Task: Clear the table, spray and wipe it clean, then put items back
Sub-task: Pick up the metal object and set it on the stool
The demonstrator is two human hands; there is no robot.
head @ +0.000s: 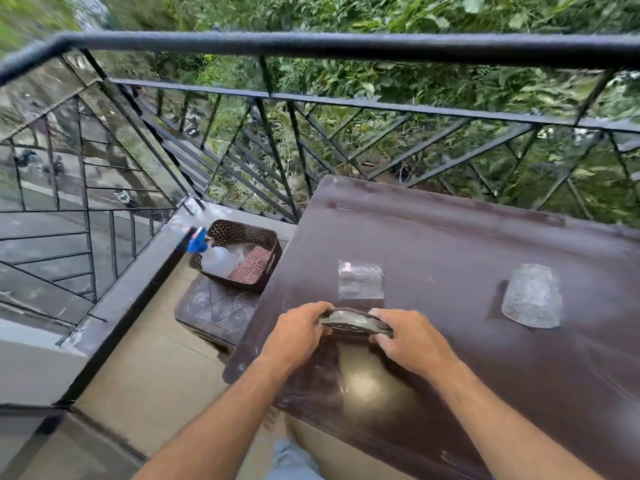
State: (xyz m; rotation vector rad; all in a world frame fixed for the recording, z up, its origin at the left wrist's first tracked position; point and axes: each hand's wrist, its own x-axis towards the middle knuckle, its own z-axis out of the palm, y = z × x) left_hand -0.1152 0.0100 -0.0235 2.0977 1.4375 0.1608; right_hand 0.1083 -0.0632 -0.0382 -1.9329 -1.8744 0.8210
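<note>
A dark brown table (450,237) fills the right half of the head view. Both hands hold a flat dark dish or tray (353,322) tilted just above the table's near part: my left hand (298,332) grips its left end, my right hand (408,337) its right end. Behind it a clear glass (361,279) stands on the table. Another clear glass (531,295) stands further right. Left of the table, a brown perforated basket (242,233) holds a spray bottle (214,258) with a blue trigger and a red checked cloth (251,266).
The basket rests on a low brown stool (214,306) beside the table's left edge. A black metal railing (311,46) runs behind the table and along the left, with greenery beyond. A beige tiled floor (149,368) lies left of the table.
</note>
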